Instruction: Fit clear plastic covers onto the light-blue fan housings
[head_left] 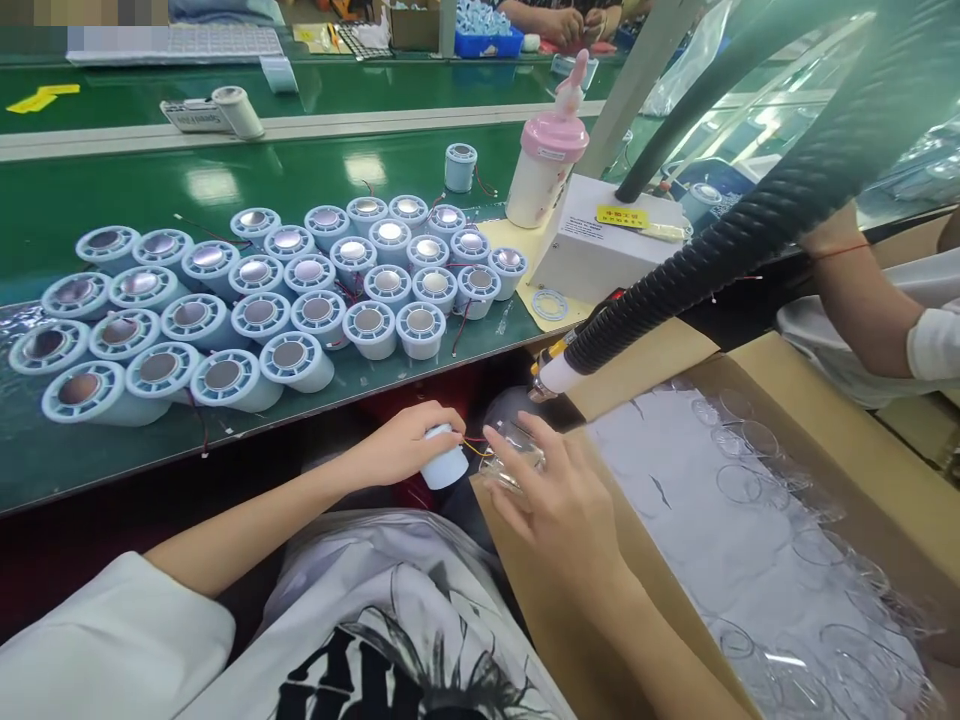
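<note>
Left hand (409, 440) closed on a pale-blue plastic cylinder (445, 463), held over the lap, just off the near edge of the dark-green tabletop (45, 460). Cylinder's long axis close to upright, somewhat tilted. Right hand (562, 490) just beside it, fingers spread around a clear, thin-walled plastic piece (521, 455), apparently gripping it; that piece's axis cannot be told. Relation that matters: cylinder to the left, clear piece to the right, about level, near but seemingly apart, with thin red and yellow wires (475, 447) in the gap. Black ribbed hose (645, 305) slants down from upper right, its white nozzle (556, 376) ending above the right hand, the nearer of the two. Open brown cardboard box (517, 580) by the right hand.
</note>
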